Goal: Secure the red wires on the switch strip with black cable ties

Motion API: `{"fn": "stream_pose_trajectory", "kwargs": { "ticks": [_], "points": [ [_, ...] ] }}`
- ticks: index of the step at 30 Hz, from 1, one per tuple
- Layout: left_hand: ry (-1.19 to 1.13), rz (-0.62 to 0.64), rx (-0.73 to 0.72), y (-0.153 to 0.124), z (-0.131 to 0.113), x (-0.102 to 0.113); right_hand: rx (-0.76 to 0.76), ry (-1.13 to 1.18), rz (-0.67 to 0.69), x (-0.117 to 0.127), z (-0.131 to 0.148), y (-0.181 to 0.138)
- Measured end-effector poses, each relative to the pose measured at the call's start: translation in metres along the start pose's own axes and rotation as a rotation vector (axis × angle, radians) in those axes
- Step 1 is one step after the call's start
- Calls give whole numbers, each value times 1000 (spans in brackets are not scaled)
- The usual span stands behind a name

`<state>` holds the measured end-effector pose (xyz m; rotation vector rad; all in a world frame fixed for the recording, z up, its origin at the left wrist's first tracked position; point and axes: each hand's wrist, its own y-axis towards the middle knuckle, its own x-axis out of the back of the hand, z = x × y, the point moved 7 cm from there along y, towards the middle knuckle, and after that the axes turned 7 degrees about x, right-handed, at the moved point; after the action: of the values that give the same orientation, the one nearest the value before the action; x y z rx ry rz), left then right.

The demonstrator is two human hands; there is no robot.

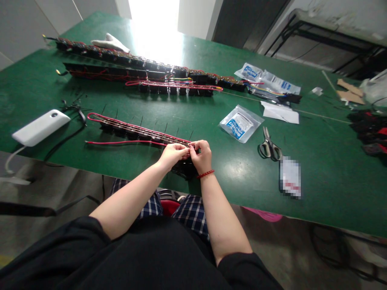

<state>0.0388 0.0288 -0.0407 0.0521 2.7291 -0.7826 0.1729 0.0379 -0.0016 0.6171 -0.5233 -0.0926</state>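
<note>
A long strip of black switches wired with red leads [133,129] lies slantwise on the green table [317,169] in front of me. My left hand [173,155] and my right hand [202,155] meet at the strip's near end, fingers pinched together on the red wire there. The right wrist wears a red bead bracelet. What the fingertips grip beyond the wire is hidden. A dark pile of switches [186,170] sits just under both hands at the table's edge.
Further wired switch strips [142,70] lie across the back. A white power bank [39,127] with a cable is at the left. Scissors [269,148], a small plastic bag [241,123], more bags [267,80] and paper [279,112] are on the right.
</note>
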Motion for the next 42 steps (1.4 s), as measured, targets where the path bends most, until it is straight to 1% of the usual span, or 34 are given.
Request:
{"fn": "stream_pose_trajectory", "kwargs": {
  "ticks": [5, 11, 17, 23, 30, 42],
  "points": [
    [-17, 4, 19, -1, 0, 0, 7, 13, 20, 0, 0, -1],
    [-29, 26, 26, 0, 1, 0, 6, 18, 20, -1, -1, -1],
    [-21, 23, 29, 0, 1, 1, 16, 17, 6, 0, 1, -1],
    [-3, 13, 32, 0, 1, 1, -18, 27, 29, -1, 1, 0],
    [5, 11, 45, 1, 2, 2, 57, -10, 45, 0, 6, 3],
    [16, -6, 31, 2, 1, 2, 59, -9, 59, -1, 4, 3]
  ]
}}
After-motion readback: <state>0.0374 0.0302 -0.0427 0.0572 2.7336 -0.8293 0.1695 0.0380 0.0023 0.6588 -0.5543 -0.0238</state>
